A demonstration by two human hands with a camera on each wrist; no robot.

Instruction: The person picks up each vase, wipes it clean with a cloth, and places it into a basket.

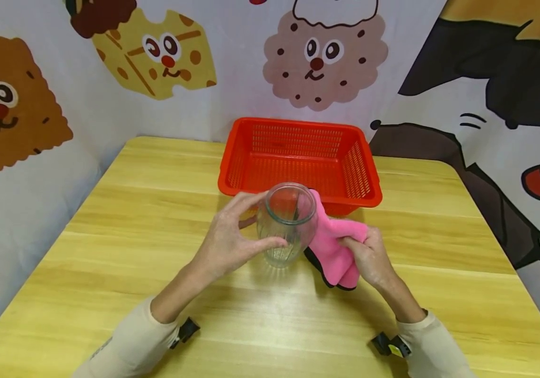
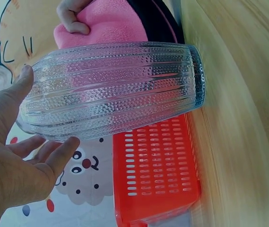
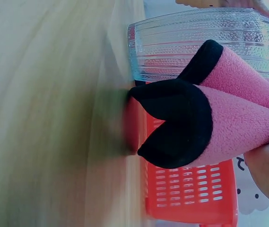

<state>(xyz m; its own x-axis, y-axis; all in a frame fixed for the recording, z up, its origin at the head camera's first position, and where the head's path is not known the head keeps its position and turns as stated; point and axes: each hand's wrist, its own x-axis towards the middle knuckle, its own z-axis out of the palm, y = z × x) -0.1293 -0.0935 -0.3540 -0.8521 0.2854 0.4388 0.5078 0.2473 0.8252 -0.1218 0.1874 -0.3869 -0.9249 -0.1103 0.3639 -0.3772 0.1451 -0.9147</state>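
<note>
A clear glass vase with ribbed, dimpled sides stands upright in front of me, its round mouth facing up. My left hand holds it from the left, thumb on the near side and fingers round the far side. Its base is at or just above the tabletop; I cannot tell whether they touch. On the right, my right hand grips a bunched pink cloth with a black border. The cloth hangs close beside the vase, its black-edged folds pointing down in the right wrist view.
Just behind the vase and cloth, a red plastic basket with slotted walls sits at the back of the wood-grain table. A cartoon-printed sheet hangs behind the table and along its sides.
</note>
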